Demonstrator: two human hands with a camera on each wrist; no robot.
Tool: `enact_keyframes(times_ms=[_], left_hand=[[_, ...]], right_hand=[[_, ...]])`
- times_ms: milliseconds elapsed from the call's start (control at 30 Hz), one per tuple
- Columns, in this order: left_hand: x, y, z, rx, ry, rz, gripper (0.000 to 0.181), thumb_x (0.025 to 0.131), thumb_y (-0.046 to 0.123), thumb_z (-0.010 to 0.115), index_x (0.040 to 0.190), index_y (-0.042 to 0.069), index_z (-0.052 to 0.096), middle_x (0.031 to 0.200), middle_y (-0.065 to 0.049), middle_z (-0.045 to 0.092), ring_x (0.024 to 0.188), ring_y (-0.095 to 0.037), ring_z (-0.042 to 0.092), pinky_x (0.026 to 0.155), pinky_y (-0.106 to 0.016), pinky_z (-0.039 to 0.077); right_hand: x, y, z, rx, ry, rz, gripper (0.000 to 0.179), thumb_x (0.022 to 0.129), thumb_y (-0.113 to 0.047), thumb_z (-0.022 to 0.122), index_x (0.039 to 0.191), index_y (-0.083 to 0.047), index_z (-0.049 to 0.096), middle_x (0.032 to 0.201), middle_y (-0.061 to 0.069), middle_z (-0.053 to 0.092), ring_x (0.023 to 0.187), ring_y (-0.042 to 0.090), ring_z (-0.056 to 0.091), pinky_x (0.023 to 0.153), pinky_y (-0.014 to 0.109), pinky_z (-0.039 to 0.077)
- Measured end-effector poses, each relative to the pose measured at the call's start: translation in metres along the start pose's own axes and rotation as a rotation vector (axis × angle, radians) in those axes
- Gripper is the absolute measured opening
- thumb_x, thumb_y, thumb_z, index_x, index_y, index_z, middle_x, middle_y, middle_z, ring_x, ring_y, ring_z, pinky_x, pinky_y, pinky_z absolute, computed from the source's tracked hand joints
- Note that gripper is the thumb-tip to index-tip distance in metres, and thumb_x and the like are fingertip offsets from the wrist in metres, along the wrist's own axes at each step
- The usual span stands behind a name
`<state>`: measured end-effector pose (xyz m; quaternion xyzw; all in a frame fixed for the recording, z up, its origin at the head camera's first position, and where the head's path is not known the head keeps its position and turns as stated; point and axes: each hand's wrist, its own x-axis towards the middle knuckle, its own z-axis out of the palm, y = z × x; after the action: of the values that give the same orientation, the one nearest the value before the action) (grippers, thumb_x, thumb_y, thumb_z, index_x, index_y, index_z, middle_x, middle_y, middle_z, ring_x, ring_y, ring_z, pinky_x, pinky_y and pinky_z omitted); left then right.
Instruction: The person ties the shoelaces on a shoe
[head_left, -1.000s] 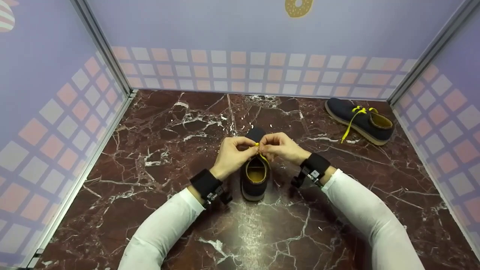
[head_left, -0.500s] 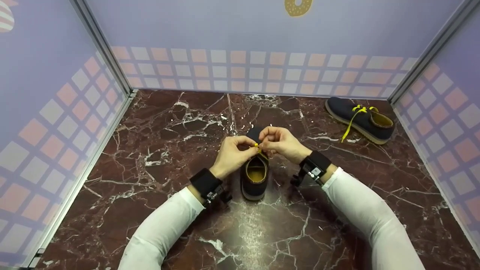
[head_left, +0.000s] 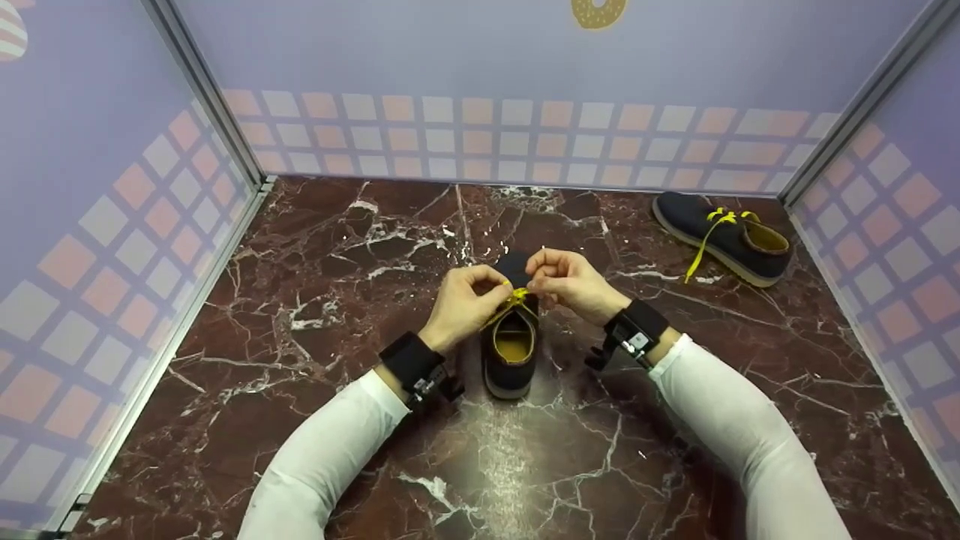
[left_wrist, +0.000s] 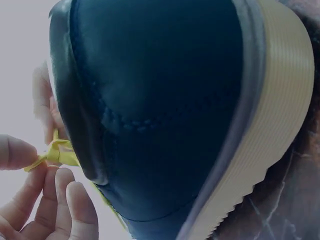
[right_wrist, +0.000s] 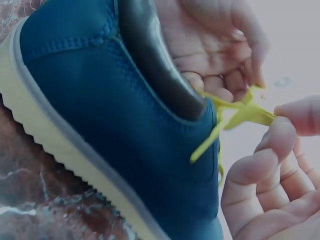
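Observation:
A dark blue shoe (head_left: 513, 375) with a tan sole and yellow lining stands on the marble surface, toe pointing away from me. Above its tongue, its yellow shoelace (head_left: 518, 297) forms a knot with loops. From the left side, my left hand (head_left: 465, 304) pinches one part of the lace between thumb and index finger. My right hand (head_left: 574, 283) pinches another part from the right side, as the right wrist view shows at the lace (right_wrist: 247, 114). One loose lace end hangs along the shoe's side in that view. The shoe's front is partly covered by my hands in the head view.
A second dark blue shoe (head_left: 724, 238) lies at the back right, its yellow lace tied, one end trailing on the marble surface (head_left: 360, 315). Panel walls (head_left: 517, 142) with pink and white squares enclose the back and both sides.
Both hands have drawn slightly apart, the right one shifting up and to the right. The yellow knot and loops now show between them, where fingers covered most of the lace before.

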<state>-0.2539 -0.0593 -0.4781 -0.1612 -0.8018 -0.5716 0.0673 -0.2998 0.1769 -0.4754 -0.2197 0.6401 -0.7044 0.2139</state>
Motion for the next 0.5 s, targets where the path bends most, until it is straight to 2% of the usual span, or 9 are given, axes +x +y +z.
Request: enact_keyframes(times_ms=[133,267,400,500], left_hand=[[-0.003,-0.007,-0.001,-0.098,-0.001,-0.089,0.009,0.095,0.007,0.075,0.095,0.003,0.083,0.087,-0.010,0.082,0.070,-0.007,0.068,0.066,-0.020,0.057],[-0.004,-0.013,-0.003,-0.251,0.005,-0.214,0.009,0.095,0.002,0.072,0.093,-0.002,0.080,0.084,-0.003,0.078,0.073,-0.012,0.072,0.064,-0.025,0.062],[-0.005,-0.020,-0.005,-0.380,0.019,-0.370,0.011,0.097,0.001,0.071,0.089,0.002,0.079,0.082,-0.001,0.074,0.075,-0.014,0.072,0.064,-0.027,0.063],[-0.004,-0.023,-0.007,-0.458,0.027,-0.463,0.014,0.099,0.000,0.071,0.088,0.006,0.078,0.081,-0.002,0.074,0.074,-0.013,0.071,0.065,-0.027,0.063]], right_hand=[[-0.007,0.008,-0.008,0.052,0.031,0.042,0.022,0.099,0.010,0.062,0.109,-0.009,0.063,0.074,-0.006,0.070,0.055,0.005,0.055,0.049,0.017,0.041],[-0.013,0.017,-0.015,0.138,0.070,0.106,0.024,0.099,0.013,0.059,0.110,-0.007,0.060,0.074,-0.005,0.070,0.057,0.007,0.055,0.053,0.018,0.044],[-0.016,0.023,-0.018,0.198,0.098,0.174,0.025,0.099,0.015,0.056,0.112,-0.006,0.056,0.076,-0.005,0.071,0.059,0.008,0.056,0.056,0.019,0.047],[-0.017,0.025,-0.018,0.202,0.105,0.182,0.026,0.099,0.016,0.056,0.113,-0.006,0.055,0.076,-0.005,0.072,0.058,0.008,0.056,0.055,0.019,0.048]])
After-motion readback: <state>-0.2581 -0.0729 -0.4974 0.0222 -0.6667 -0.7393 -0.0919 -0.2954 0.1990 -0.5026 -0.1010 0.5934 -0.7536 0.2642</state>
